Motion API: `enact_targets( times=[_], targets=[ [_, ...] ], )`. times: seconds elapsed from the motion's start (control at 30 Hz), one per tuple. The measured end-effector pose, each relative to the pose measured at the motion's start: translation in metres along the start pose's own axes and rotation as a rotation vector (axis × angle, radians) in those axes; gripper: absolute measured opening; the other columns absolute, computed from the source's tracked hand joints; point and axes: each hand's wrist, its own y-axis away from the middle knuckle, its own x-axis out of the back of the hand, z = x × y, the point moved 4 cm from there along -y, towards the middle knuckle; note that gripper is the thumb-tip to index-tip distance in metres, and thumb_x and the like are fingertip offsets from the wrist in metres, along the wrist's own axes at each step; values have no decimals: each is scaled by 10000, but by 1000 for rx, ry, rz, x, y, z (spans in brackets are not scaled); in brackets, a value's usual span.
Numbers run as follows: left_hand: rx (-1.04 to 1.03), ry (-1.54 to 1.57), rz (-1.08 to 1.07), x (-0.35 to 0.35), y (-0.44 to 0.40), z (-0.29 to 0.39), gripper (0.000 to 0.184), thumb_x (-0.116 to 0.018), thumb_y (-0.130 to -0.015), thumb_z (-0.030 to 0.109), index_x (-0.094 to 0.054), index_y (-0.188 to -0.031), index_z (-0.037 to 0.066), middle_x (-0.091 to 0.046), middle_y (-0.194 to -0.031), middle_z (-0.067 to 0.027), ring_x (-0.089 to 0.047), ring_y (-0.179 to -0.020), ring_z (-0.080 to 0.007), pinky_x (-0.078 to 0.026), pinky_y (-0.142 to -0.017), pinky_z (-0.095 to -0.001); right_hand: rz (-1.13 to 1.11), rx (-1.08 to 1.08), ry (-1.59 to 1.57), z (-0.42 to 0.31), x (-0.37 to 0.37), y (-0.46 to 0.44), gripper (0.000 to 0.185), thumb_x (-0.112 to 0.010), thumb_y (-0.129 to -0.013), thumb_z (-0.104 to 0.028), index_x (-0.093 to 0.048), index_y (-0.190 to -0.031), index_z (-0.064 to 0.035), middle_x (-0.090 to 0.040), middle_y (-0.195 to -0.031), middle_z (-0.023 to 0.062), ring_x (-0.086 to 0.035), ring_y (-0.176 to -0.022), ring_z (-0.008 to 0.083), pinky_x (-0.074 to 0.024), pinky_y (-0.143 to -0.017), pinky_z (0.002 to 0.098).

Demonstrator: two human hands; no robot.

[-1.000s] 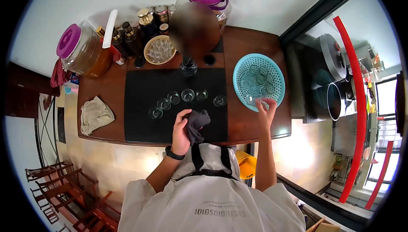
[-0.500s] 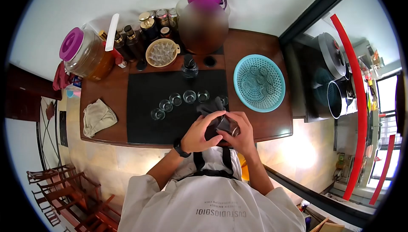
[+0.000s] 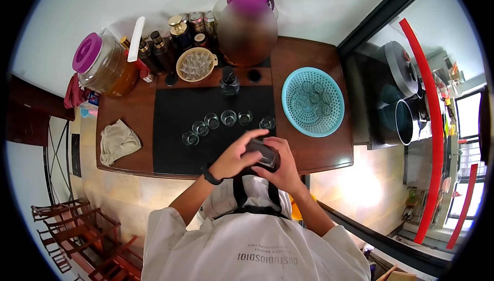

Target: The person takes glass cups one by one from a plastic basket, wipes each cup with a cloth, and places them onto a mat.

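Note:
Right in front of me, a dark grey cloth (image 3: 265, 155) is bunched round what looks like a small glass; most of the glass is hidden. My right hand (image 3: 282, 170) curls its fingers about the glass from the right side. On the left, my left hand (image 3: 235, 156) has its thumb on the cloth and its forefinger stretched over the far side. Several small clear glasses stand on the black mat (image 3: 180, 103) beyond my hands, among them a glass (image 3: 229, 118) in the middle and a glass (image 3: 267, 122) nearest my fingers.
A light blue plastic basket (image 3: 313, 127) holding several glasses sits at the right. At the left lies a folded beige cloth (image 3: 119, 142). Behind the mat are a dark glass bottle (image 3: 229, 83), a small woven basket (image 3: 196, 64), several bottles and two big purple-lidded jars (image 3: 105, 72).
My left forefinger has lifted and spread away from the thumb. The cloth corner that stuck out past my fingers is now gathered in, uncovering the rightmost glass on the mat.

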Motion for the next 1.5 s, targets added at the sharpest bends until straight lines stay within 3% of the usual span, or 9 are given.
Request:
enact_targets(
  times=[0.27, 0.53, 0.67, 0.73, 0.83, 1.0, 1.23, 1.37, 1.5],
  targets=[
    [-150, -54, -54, -6, 8, 4, 741, -576, -832, 449, -383, -1355, -39, -476, -1284, -124, -487, -1165, -186, -355, -1003, -308, 42, 128, -37, 21, -7, 16, 600, -783, -709, -80, -465, -1215, -38, -558, -1091, 168, -584, -993, 331, -489, -865, 372],
    [-297, -419, -117, -21, 10, 25, 671, -629, -693, 260, -488, -1300, 11, -645, -1099, -146, -655, -937, -250, -486, -869, -326, 106, -586, -969, 36, -28, 38, 362, -644, -877, -127, -484, -1184, -22, -588, -907, 57, -558, -684, 99, -455, -575, 230],
    [-221, -427, 68, -17, 10, 8, 414, -654, -776, 184, -571, -1151, 30, -651, -993, -100, -642, -880, -169, -494, -792, -271, 47, -697, -878, 33, -29, 35, 354, -601, -913, -168, -448, -1196, -23, -568, -853, 36, -521, -618, 66, -424, -526, 197],
    [-72, -180, 312, -9, 4, -10, 190, -582, -889, 143, -584, -1030, 16, -614, -942, -50, -568, -853, -96, -461, -760, -238, 112, -616, -754, 36, -29, 31, 429, -674, -858, -203, -449, -1176, -25, -574, -894, 77, -567, -645, 130, -464, -553, 245],
    [-26, 54, 376, 1, -2, -21, 173, -496, -930, 116, -583, -1033, 7, -599, -956, -29, -547, -873, -96, -432, -797, -224, 115, 212, 288, 6, -8, 9, 640, -811, -675, -236, -443, -1162, -45, -575, -899, 164, -613, -696, 320, -505, -607, 366],
    [-54, -63, 262, -17, 7, -13, 225, -483, -882, 147, -568, -1035, 7, -568, -990, -60, -533, -904, -121, -413, -842, -249, 114, 301, 11, 50, -21, 24, 570, -811, -666, -218, -458, -1080, -45, -571, -813, 145, -568, -613, 286, -467, -562, 357],
    [-438, -553, 76, -32, 8, 12, 372, -600, -700, 135, -578, -1045, -2, -675, -935, -120, -680, -782, -256, -522, -756, -309, 410, -396, -730, 48, -46, 48, 242, -524, -918, -222, -433, -1049, -40, -516, -914, 49, -507, -810, 110, -451, -692, 247],
    [-219, -471, 149, -22, 4, 2, 346, -587, -743, 93, -576, -1080, 16, -671, -890, -111, -676, -769, -220, -515, -736, -287, 306, -761, -943, 39, -47, 43, 182, -503, -955, -208, -422, -1055, -79, -509, -877, 33, -521, -762, 86, -456, -659, 222],
    [66, -96, 261, -2, -7, -13, 262, -475, -925, 138, -540, -1146, 16, -555, -1075, -41, -511, -943, -89, -400, -883, -249, 215, 208, 148, 34, -18, 21, 565, -811, -647, -274, -470, -1030, -38, -569, -816, 136, -534, -592, 277, -432, -543, 361]
  ],
)
